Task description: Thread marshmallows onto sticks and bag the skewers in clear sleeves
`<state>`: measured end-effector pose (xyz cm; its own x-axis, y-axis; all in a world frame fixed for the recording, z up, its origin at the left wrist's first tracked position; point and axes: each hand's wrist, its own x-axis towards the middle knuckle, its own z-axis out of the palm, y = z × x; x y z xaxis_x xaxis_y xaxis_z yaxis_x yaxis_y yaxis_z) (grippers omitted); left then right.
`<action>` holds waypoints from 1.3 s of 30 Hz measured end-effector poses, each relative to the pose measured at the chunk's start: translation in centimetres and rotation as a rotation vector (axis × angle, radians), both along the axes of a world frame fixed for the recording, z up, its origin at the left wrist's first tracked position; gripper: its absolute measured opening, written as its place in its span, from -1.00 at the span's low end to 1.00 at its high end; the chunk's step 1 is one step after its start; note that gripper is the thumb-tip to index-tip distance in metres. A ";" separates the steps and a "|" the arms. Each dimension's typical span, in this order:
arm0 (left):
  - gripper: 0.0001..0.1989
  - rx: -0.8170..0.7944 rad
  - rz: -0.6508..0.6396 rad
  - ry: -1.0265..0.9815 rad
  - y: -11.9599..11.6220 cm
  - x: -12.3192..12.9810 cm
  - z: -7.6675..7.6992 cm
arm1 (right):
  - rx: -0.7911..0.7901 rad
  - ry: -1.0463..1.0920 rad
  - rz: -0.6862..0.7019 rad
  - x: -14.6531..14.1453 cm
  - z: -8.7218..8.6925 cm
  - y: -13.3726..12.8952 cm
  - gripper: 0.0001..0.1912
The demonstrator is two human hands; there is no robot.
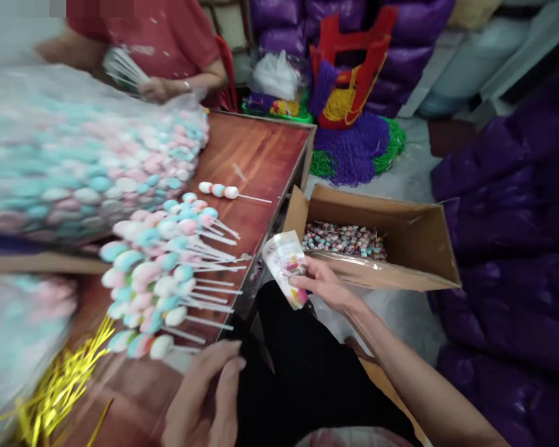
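Note:
My right hand (323, 282) pinches a small printed plastic packaging bag (286, 270), white with pink and yellow print, above my lap beside the table edge. My left hand (209, 391) is blurred at the lower middle, near the table's front edge. Its fingers are loosely curled, a gap shows between thumb and forefinger, and I see nothing in them. Just beyond it lies a pile of marshmallow skewers (153, 273), pastel pink, blue and white, with their white sticks pointing right. One single marshmallow skewer (218, 190) lies apart, farther back on the wooden table (261, 146).
A big clear bag of marshmallows (88, 167) fills the table's left. Yellow twist ties (65, 379) lie at lower left. An open cardboard box (372, 270) on the right holds many bagged sweets. Purple sacks (503, 248) line the right side. A person (144, 43) across the table holds white sticks.

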<state>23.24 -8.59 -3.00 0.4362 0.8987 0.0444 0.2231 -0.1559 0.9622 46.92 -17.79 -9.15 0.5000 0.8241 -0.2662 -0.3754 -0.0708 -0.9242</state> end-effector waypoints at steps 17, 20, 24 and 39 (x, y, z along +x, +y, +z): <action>-0.64 -0.667 0.354 -0.876 -0.3 -9.4 4.4 | 0.174 -0.569 0.665 -19.9 10.6 8.8 -0.93; -0.66 -0.691 0.404 -0.945 0.8 -11.3 3.7 | 0.147 -0.330 0.744 -21.1 9.8 10.0 -0.80; -0.71 -0.669 0.513 -0.919 1.6 -12.6 2.4 | 0.058 -0.114 0.831 -22.3 9.1 10.1 -0.70; -0.61 -0.489 0.711 -0.884 1.2 -14.4 0.8 | 0.004 -0.390 0.877 -25.3 7.0 10.2 -0.81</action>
<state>8.82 -7.41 -2.23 -0.1654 0.9288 -0.3316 -0.6453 0.1523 0.7486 21.65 -7.59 -2.17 -0.2425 0.9477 -0.2076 0.1432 -0.1767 -0.9738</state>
